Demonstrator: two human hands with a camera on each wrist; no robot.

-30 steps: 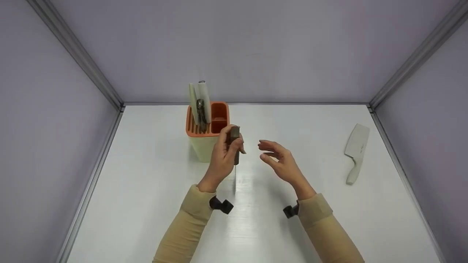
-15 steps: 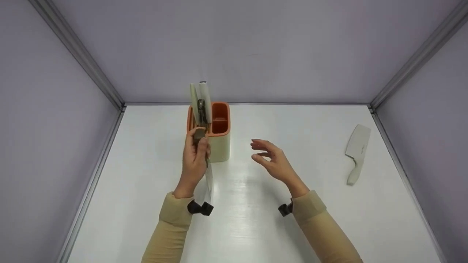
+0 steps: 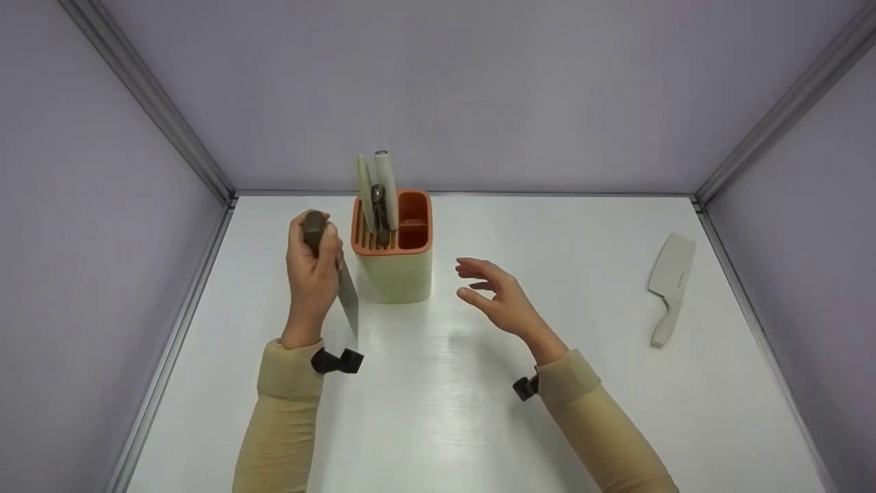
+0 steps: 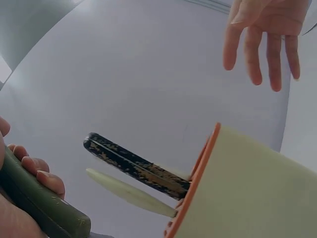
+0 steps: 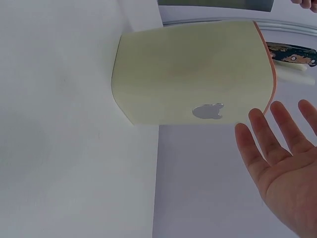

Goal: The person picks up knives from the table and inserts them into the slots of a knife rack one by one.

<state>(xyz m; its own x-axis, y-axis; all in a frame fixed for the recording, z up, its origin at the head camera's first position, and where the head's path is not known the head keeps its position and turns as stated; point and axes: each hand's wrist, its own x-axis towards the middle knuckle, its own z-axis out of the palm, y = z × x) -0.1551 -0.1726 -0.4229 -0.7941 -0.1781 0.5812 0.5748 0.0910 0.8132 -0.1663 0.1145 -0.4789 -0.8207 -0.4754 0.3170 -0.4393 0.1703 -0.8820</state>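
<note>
Knife [image 3: 348, 294] gripped in your left hand [image 3: 311, 274], right hand [image 3: 505, 301] relaxed and free: best carry tip-down, clear of the block [image 3: 398, 277].

Left sleeve [image 3: 274, 438]: long, tan, plain cloth, creased crosswise along the forearm. Left cuff [image 3: 291, 370]: same tan, wide band, turned back at the wrist. Left camera [image 3: 352, 361]: small, black, block-shaped; on a rounded black mount [image 3: 324, 361], thumb side. Right sleeve [image 3: 612, 438]: long, tan, matching, smoother. Right cuff [image 3: 568, 387]: tan, wide, turned back. Right camera [image 3: 524, 389]: small, black, blocky, thumb side; its mount partly hidden by cloth. Left hand [image 3: 311, 274], right hand [image 3: 503, 301]: bare.
</note>
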